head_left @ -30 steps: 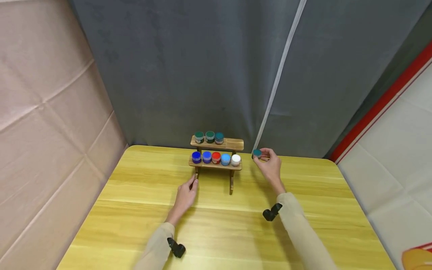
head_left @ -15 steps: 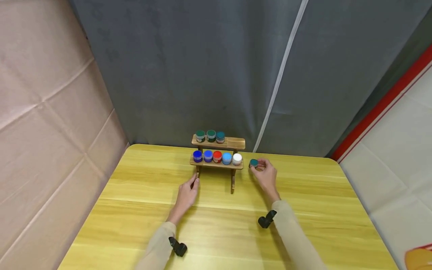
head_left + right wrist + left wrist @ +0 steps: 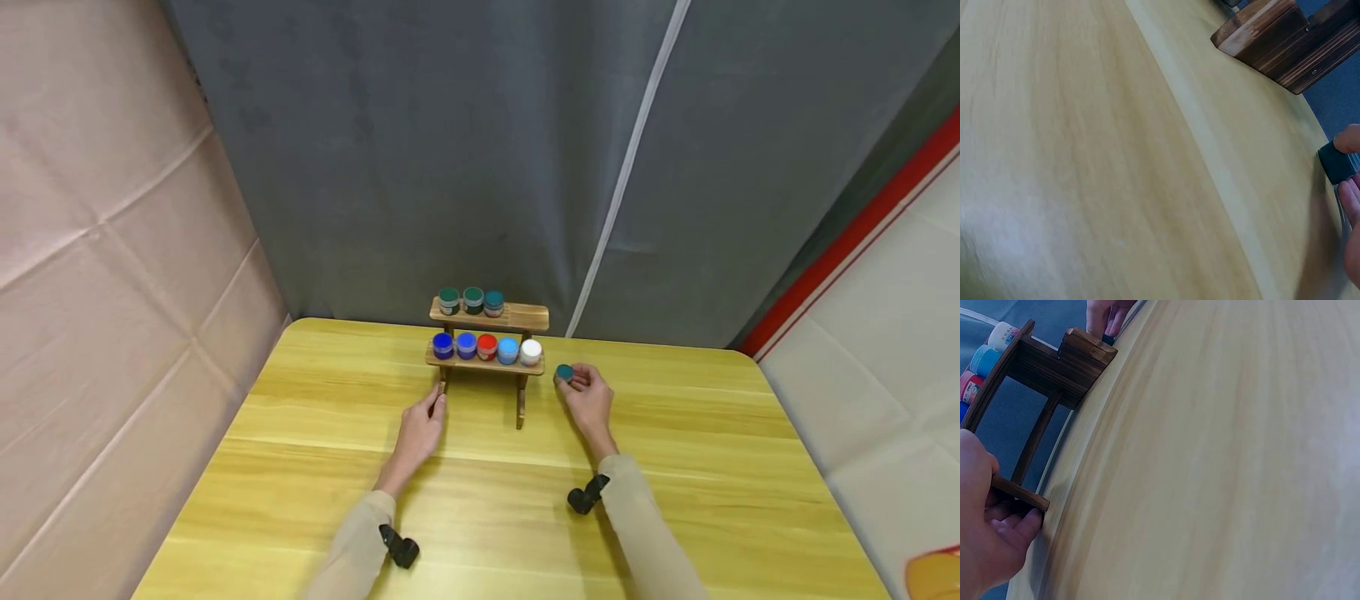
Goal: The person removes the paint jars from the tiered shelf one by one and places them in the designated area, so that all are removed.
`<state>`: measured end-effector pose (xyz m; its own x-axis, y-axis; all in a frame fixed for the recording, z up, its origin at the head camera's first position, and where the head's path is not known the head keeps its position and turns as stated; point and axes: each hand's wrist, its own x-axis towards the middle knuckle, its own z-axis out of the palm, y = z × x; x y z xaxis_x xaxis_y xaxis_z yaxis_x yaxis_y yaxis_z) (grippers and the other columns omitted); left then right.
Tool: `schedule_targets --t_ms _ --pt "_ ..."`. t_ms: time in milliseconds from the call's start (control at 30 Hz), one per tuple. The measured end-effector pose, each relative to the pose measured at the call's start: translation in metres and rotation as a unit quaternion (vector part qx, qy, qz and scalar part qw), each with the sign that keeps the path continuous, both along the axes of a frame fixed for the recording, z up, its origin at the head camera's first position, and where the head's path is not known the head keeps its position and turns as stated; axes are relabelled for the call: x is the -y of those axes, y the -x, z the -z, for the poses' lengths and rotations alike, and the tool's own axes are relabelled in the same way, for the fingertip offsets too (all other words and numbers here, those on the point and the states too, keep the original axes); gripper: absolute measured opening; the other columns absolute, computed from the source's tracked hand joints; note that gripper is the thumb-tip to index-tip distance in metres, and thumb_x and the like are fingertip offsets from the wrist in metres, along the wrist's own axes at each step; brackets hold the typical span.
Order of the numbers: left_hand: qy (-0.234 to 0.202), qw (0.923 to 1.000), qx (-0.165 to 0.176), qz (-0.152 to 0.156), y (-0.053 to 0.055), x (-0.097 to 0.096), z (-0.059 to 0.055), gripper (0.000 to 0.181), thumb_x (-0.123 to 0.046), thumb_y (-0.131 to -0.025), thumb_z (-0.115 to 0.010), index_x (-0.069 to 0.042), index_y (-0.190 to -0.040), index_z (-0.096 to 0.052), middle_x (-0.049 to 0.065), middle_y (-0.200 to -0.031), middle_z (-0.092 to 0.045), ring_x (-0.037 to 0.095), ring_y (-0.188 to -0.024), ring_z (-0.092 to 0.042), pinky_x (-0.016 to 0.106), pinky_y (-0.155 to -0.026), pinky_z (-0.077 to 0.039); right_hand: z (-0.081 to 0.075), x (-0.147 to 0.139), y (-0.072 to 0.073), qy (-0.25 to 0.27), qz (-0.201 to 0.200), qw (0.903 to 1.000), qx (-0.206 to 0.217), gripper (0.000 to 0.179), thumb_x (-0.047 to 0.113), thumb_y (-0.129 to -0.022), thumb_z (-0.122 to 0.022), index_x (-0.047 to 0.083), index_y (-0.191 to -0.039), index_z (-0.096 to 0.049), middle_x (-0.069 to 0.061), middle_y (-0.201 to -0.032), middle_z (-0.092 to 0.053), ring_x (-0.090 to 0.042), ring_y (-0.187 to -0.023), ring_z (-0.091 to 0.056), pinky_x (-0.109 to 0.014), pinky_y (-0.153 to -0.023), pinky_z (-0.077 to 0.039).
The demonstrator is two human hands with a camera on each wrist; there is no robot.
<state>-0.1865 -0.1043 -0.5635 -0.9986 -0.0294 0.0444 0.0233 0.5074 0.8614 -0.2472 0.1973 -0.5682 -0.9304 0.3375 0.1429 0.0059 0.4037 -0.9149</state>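
Wooden rack, two-tier, stands near the far edge of the bench, roughly midway between the far corners. Left hand: grip grasping the rack's left leg low down, fingers curled around it. Right hand: grip pinching a teal-lidded jar between thumb and fingers. Jar is lid up, near the far edge, just beside the rack on the side toward the bench's far right corner; contact with bench cannot be told.

Upper shelf, from left end: two green-lidded jars, one teal-blue jar. Lower shelf, left to right: dark blue jar, violet-blue jar, red jar, light blue jar, white jar. Grey curtain hangs behind the far edge.
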Motion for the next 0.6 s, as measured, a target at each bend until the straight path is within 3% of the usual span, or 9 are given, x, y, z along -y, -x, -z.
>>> schedule_targets --t_ms 267,600 --pt "0.0 1.0 0.001 0.001 0.001 -0.001 0.003 0.051 -0.033 -0.11 -0.043 -0.005 -0.152 -0.043 0.001 -0.062 -0.044 0.011 -0.049 -0.034 0.027 -0.048 -0.039 -0.008 0.002 -0.002 -0.006 0.002 0.9997 -0.023 0.041 0.006 -0.086 -0.078 -0.007 -0.122 -0.064 -0.025 -0.119 -0.068 -0.037 -0.109 -0.066 -0.046 -0.098 -0.055" --pt "-0.005 1.0 0.005 0.005 0.0 -0.001 0.002 0.052 -0.033 -0.11 -0.042 -0.003 -0.153 -0.041 -0.001 -0.06 -0.042 0.01 -0.046 -0.033 0.027 -0.045 -0.039 -0.045 0.0 0.011 0.001 -0.011 0.9952 -0.097 0.04 0.008 -0.087 -0.077 -0.006 -0.122 -0.064 -0.024 -0.118 -0.068 -0.036 -0.11 -0.064 -0.046 -0.1 -0.053"
